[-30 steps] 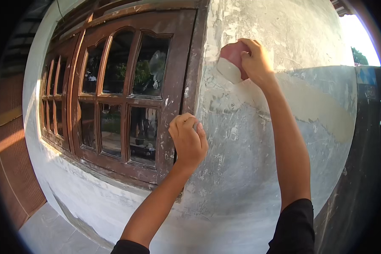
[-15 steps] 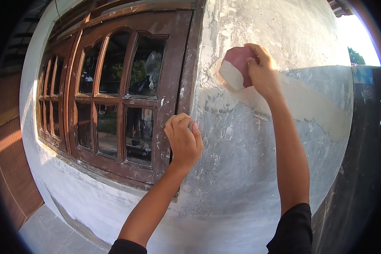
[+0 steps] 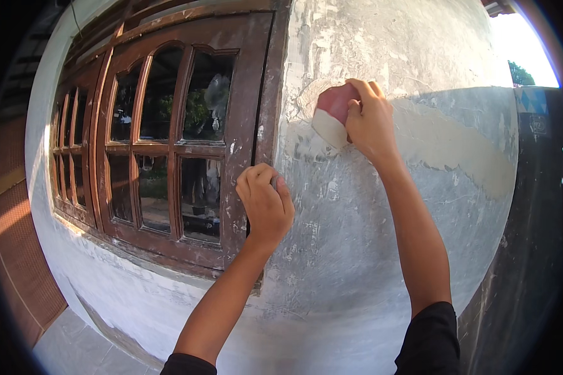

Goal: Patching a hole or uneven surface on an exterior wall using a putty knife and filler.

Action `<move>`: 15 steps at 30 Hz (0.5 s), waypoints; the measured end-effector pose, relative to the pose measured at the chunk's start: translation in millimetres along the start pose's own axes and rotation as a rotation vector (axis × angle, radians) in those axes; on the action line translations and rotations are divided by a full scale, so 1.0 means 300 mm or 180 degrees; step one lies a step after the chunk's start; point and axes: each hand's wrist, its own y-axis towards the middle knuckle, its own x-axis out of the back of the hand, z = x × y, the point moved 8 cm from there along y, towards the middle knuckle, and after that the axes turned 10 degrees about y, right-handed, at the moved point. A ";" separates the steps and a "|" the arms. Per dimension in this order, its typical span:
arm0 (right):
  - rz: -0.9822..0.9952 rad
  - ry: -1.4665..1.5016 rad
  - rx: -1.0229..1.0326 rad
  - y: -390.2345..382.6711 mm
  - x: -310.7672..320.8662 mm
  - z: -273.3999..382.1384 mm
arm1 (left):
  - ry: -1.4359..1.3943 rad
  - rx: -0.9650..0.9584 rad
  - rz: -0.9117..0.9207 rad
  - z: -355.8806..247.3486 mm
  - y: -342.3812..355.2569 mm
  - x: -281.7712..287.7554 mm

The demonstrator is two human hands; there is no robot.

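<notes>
My right hand (image 3: 369, 122) grips a flat red tool (image 3: 331, 103) with a whitish lower section, held against the grey plastered wall (image 3: 325, 225) right of the window. A band of beige filler (image 3: 456, 150) crosses the wall beside it. My left hand (image 3: 263, 200) is lower, curled at the right edge of the brown wooden window (image 3: 150, 234); its fingers close round a small grey thing that I cannot make out. The window's glass panes (image 3: 159, 94) reflect plants, and its frame has white smears.
The white sill and lower wall (image 3: 137, 294) run below the window. A woven brown panel (image 3: 12, 244) stands at far left above a grey tiled floor (image 3: 75, 344). A darker wall (image 3: 525, 187) is at right, with a tree (image 3: 520, 74) and bright sky beyond.
My right hand and the red tool have moved down the wall, then slightly left. My left hand has shifted a little left in the picture along with the window, its grip unchanged.
</notes>
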 end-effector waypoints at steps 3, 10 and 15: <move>-0.0726 -0.0090 -0.0218 0.016 0.099 -0.078 | -0.0019 0.0035 0.0028 -0.007 0.000 -0.007; -0.0056 0.0082 -0.0136 0.006 0.017 -0.024 | 0.0032 -0.0060 0.0052 -0.013 0.001 0.002; -0.0575 0.0635 -0.0458 0.004 0.077 -0.063 | 0.0020 -0.0053 0.0042 -0.010 0.005 0.003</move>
